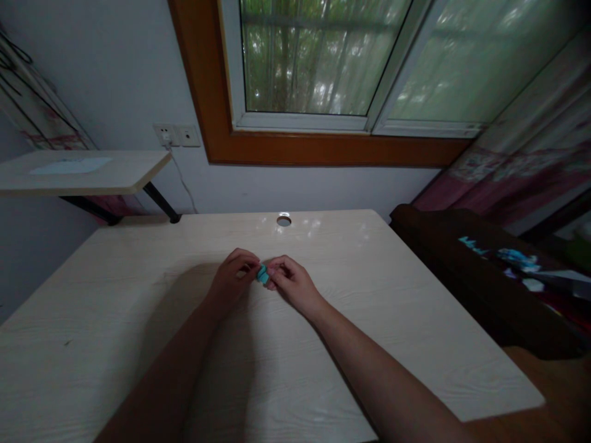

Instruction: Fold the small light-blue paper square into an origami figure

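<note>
Both of my hands meet over the middle of a pale wooden desk (pixel 138 320). My left hand (pixel 233 277) and my right hand (pixel 290 282) each pinch a small teal object (pixel 263 274) between their fingertips. The object is tiny and partly hidden by the fingers, so I cannot make out what it is. Both forearms reach in from the bottom of the view and lie low over the desk.
A cable hole (pixel 284 219) sits near the desk's far edge. A small shelf (pixel 83 172) juts out at the left under wall sockets (pixel 176 135). A dark wooden bed frame (pixel 484 277) with a curtain behind it stands at the right. A window is ahead.
</note>
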`<state>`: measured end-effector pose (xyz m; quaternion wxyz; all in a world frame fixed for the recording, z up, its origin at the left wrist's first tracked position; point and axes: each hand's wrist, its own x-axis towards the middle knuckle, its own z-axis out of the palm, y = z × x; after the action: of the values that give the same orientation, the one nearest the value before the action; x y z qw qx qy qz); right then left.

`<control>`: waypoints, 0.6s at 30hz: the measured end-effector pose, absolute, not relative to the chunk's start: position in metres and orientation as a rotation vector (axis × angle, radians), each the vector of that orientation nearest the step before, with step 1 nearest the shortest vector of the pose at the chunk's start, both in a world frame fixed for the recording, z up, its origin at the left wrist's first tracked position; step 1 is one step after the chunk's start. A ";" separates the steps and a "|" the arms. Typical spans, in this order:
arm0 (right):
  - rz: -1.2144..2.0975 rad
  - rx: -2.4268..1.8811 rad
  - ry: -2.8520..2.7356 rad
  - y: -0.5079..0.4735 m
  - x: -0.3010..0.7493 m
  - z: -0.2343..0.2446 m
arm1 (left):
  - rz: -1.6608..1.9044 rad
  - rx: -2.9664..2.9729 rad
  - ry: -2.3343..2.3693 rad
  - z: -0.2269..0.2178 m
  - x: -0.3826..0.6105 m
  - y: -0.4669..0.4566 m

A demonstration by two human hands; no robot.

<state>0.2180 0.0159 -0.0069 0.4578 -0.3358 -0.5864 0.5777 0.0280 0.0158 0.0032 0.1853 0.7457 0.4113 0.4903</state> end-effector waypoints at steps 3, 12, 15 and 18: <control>1.362 -0.849 -1.507 0.015 0.220 -0.007 | 1.381 2.053 1.158 0.003 0.027 0.016; 1.214 -0.840 -1.621 0.014 0.221 -0.001 | 1.405 2.010 1.132 0.004 0.026 0.016; 1.164 -0.845 -1.643 0.014 0.221 0.000 | 1.415 1.994 1.118 0.002 0.026 0.017; 1.077 -0.862 -1.700 0.014 0.224 0.003 | 1.425 1.984 1.102 0.002 0.025 0.018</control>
<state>0.2236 0.0139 0.0030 0.4583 -0.3501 -0.6902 0.4371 0.0247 0.0176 0.0018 0.2288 0.7208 0.4001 0.5177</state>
